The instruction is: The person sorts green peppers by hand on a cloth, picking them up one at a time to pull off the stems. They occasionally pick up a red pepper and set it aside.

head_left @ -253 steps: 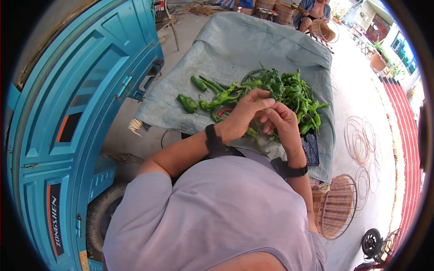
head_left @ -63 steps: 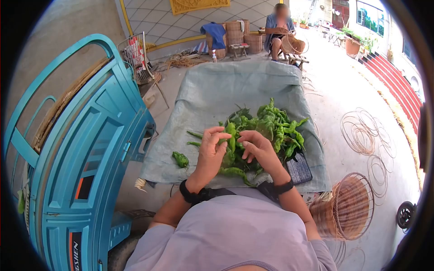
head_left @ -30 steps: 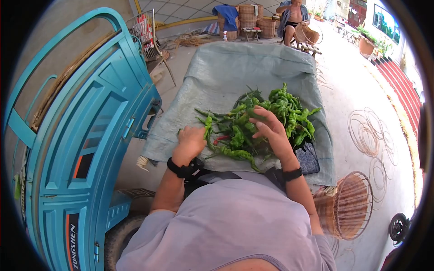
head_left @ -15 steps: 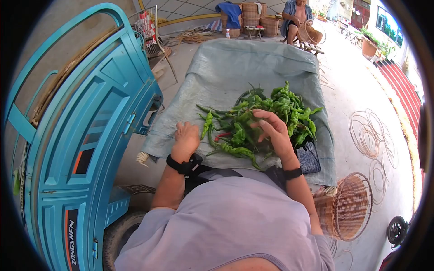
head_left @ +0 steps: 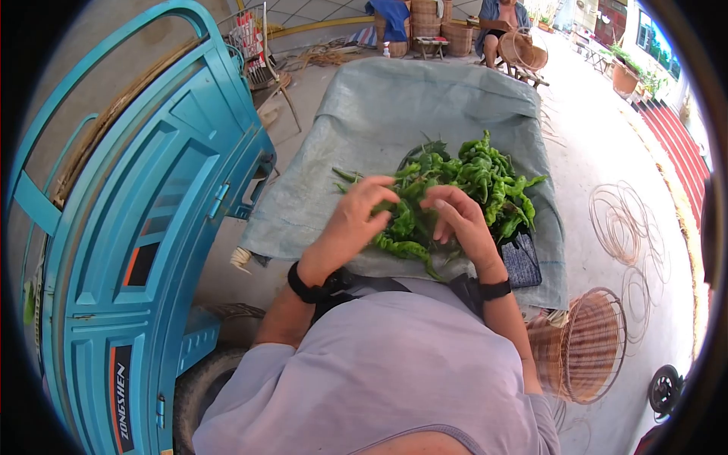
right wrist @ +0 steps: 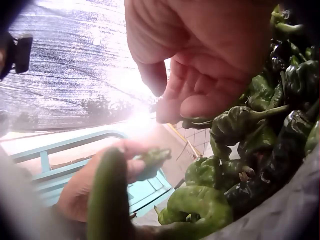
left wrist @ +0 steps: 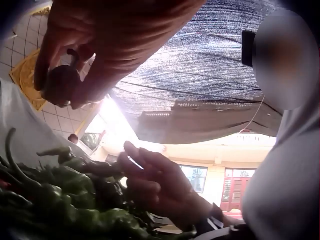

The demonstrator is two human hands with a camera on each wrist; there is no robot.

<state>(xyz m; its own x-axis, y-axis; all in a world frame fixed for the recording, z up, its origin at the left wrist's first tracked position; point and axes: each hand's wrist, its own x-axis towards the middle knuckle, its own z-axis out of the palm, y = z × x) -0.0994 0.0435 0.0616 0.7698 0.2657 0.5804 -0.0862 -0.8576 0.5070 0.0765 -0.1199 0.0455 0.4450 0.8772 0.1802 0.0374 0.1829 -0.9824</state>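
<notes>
Peppers [head_left: 485,171] lie heaped on the sheet [head_left: 425,98] before the wearer [head_left: 379,364], mostly right of its middle. The left grip [head_left: 346,227] is over the heap's near left side with one pepper [right wrist: 152,162] in it; the right grip [head_left: 461,221] is just to its right. A flat panel [head_left: 521,262] lies at the sheet's near right edge. A vehicle [head_left: 174,189] stands left of the sheet, a basket [head_left: 591,345] right, steps [head_left: 675,133] farther right. Beyond, a seated person [head_left: 500,24] is right of other baskets [head_left: 458,39].

We see glossy, wrinkled peppers [head_left: 489,171], a creased sheet [head_left: 425,95] that looks like woven plastic, a smooth painted-metal vehicle panel [head_left: 186,174], a rough wicker basket [head_left: 591,349] and a matt cloth shirt [head_left: 379,356].
</notes>
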